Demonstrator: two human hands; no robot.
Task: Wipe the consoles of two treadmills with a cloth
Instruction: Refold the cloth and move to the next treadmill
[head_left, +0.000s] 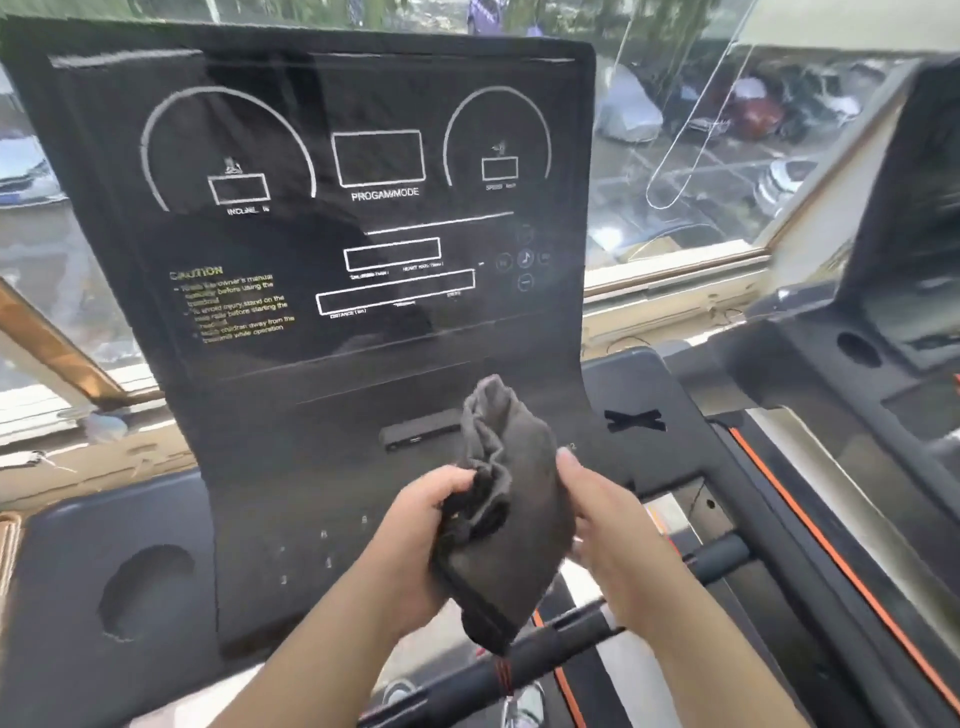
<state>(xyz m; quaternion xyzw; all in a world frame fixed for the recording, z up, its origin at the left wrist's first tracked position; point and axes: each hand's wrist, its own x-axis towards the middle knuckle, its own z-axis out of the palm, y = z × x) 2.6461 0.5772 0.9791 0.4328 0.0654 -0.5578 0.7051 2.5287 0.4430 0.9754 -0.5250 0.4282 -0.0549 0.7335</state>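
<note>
Near treadmill console (291, 395): big black panel, fills the left and centre of the view, dials and "PROGAM/MODE" print, yellow caution text lower left. Window (675, 130) behind it, parked cars outside. Second treadmill console (914, 208) at right edge, blurred, well apart from the hands. Round cup holder (145, 592) in the tray left of the near console. Black handlebar (561, 644) runs under the hands. Grey cloth (514, 519) is bunched up, held in the air in front of the near console's lower part, between both hands, not touching the panel. Left grip (421, 540) has fingers curled into the cloth's gathered left edge. Right grip (613, 530) holds the cloth's right side, thumb on the edge, fingers blurred.
</note>
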